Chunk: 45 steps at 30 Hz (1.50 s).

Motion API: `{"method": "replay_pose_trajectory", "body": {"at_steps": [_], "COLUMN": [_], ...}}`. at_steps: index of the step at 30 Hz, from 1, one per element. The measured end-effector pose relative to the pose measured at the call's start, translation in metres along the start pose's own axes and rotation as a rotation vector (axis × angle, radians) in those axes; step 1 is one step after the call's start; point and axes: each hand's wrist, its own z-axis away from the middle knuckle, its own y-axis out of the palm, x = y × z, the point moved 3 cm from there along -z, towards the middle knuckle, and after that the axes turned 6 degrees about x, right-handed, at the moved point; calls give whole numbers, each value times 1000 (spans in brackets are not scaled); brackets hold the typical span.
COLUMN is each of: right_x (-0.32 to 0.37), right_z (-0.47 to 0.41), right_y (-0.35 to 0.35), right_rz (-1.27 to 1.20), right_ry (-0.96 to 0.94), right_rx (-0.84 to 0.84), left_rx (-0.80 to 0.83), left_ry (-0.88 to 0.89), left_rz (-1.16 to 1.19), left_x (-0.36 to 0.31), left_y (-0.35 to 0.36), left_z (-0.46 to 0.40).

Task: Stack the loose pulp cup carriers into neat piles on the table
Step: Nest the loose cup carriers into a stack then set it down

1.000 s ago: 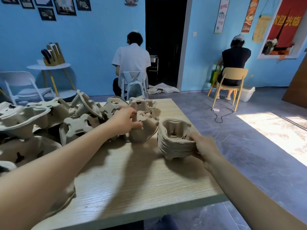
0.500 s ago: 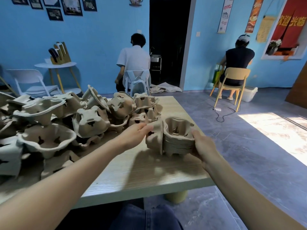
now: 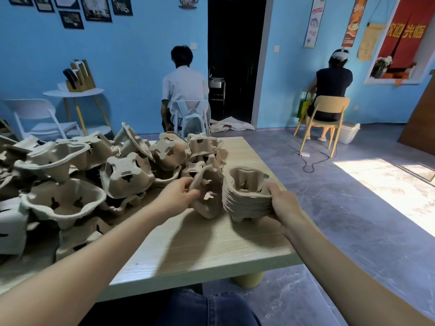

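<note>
On the pale wooden surface (image 3: 207,243), the right hand (image 3: 281,203) grips a nested pile (image 3: 247,196) of beige moulded-pulp carriers, cups upward. Just beside it, the left hand (image 3: 176,196) clasps one loose carrier (image 3: 208,191) tilted on edge. Beyond, a jumbled heap (image 3: 113,165) of carriers lies tumbled every way.

Single head cam, wide-angle, looking forward and slightly down across the wooden table (image 3: 211,243) from its near edge. Both forearms reach in from the bottom corners, close to the lens. Far blue wall (image 3: 141,67) and doorway (image 3: 235,55) fill the top; no second view.
</note>
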Motion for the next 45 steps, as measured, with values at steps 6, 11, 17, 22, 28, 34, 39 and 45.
{"method": "replay_pose_trajectory", "body": {"at_steps": [6, 11, 17, 22, 28, 34, 39, 45], "right_x": [6, 8, 11, 15, 14, 6, 11, 10], "right_z": [-3, -12, -18, -17, -15, -22, -21, -27], "right_y": [-2, 1, 4, 6, 3, -10, -9, 4], "right_rz": [45, 78, 102, 118, 47, -108, -87, 1], "right_ry": [3, -21, -44, -21, -42, 10, 9, -40], "right_rx": [-7, -27, 0, 15, 114, 175, 190, 128], "left_rx": [-276, -263, -162, 6, 138, 171, 178, 67], "left_ry": [71, 226, 300, 308, 233, 228, 270, 286], "left_rz": [2, 16, 55, -27, -305, -420, -461, -368], "left_x": [-7, -40, -81, -100, -105, -94, -91, -66], "left_y": [-39, -52, -34, -12, 3, 17, 23, 10], "left_z": [-12, -24, -44, -63, -81, -88, -83, -75]}}
